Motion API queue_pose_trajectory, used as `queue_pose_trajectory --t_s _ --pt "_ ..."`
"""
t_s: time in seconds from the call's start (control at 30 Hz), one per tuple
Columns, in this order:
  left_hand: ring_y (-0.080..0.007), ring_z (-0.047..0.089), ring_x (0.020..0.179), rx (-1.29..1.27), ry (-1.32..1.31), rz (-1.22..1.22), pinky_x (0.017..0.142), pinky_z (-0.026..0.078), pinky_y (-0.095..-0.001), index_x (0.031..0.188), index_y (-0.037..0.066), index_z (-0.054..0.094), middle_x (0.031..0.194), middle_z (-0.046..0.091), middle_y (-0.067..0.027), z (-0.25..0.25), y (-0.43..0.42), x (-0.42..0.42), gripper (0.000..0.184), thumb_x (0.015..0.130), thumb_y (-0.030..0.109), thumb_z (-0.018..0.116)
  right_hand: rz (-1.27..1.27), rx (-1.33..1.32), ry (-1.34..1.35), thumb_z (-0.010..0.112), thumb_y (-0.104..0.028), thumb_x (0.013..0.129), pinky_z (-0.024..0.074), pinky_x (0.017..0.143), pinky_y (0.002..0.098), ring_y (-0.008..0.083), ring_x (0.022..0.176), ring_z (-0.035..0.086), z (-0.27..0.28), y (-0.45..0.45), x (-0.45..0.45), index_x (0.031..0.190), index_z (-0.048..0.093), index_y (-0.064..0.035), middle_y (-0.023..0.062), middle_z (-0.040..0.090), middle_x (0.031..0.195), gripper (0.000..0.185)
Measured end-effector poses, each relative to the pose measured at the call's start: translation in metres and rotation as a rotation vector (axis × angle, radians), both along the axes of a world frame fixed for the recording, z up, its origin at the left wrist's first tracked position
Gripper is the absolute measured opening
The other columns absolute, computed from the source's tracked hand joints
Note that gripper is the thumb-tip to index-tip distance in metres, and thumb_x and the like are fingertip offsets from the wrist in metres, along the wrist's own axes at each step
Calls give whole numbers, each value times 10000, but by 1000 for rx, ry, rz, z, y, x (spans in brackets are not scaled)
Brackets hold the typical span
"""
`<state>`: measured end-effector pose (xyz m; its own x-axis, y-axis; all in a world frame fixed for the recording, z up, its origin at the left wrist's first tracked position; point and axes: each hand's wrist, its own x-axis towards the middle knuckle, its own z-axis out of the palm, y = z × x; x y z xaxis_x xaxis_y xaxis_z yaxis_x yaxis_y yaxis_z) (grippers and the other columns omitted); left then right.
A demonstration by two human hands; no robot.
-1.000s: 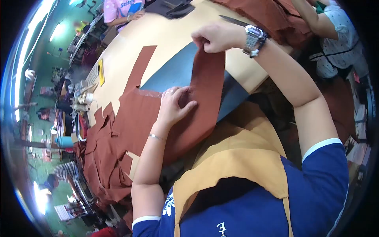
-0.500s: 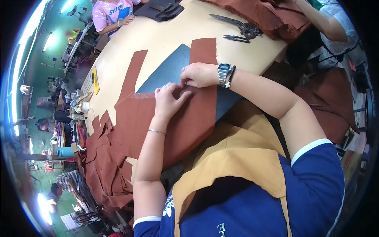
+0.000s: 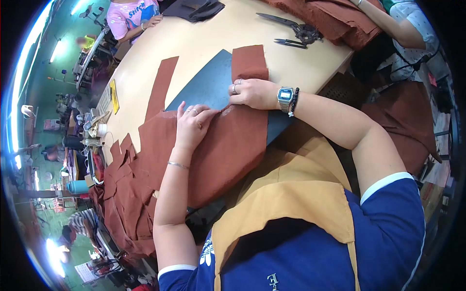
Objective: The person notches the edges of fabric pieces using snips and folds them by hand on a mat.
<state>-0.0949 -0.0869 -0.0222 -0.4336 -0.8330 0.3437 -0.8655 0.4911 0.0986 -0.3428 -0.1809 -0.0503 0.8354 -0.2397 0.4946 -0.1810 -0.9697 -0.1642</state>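
A rust-brown cut fabric piece (image 3: 213, 155) with two strap-like strips lies over a blue-grey pointed sheet (image 3: 206, 80) on the table. My left hand (image 3: 193, 123) pinches the fabric's inner edge between thumb and fingers, left of centre. My right hand (image 3: 255, 94) pinches the same edge a little to the right, at the base of the right strip. Between the two hands the edge looks drawn up, with a pale mark along it. The fingertips of my right hand are partly hidden.
Large shears (image 3: 291, 28) and small thread snips (image 3: 290, 43) lie at the far right. Brown scraps (image 3: 128, 194) pile up at left, near a yellow object (image 3: 114, 97). Dark fabric (image 3: 194, 10) is at the back. Two other people stand at the far edge.
My hands have moved apart along the fabric edge, the left one leftward and the right one slightly rightward. The fabric has shifted slightly left, and its edge now shows between them.
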Motion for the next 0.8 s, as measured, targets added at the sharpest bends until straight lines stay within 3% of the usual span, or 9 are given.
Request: queue_pose_trajectory --t_s 0.23,0.47,0.6,0.8 --pt "-155 636 889 -88 -80 -46 1070 333 -504 964 239 721 930 663 58 -5 2 7 170 852 120 673 -159 -90 122 523 -126 857 546 733 372 263 975 616 3 23 6 1001 615 -68 112 608 1055 181" --pt "-147 635 917 -129 -39 -33 1078 334 -520 958 246 721 950 661 74 -10 0 17 181 832 126 670 -293 -259 271 507 -154 889 455 777 351 212 1026 598 7 52 22 1171 597 -68 102 619 1087 308" --pt "-140 635 935 -153 -25 1 1081 339 -535 950 247 722 954 658 82 -14 1 35 189 817 120 675 -377 -140 353 516 -178 906 454 847 370 221 1112 573 20 68 28 1102 647 -46 102 615 1202 270" --pt "-140 643 942 -147 -27 -6 1080 340 -553 954 254 733 957 662 79 -15 -5 49 198 837 111 661 -321 -26 307 523 -137 890 512 792 359 235 1075 583 15 60 34 1141 613 -36 102 610 1144 286"
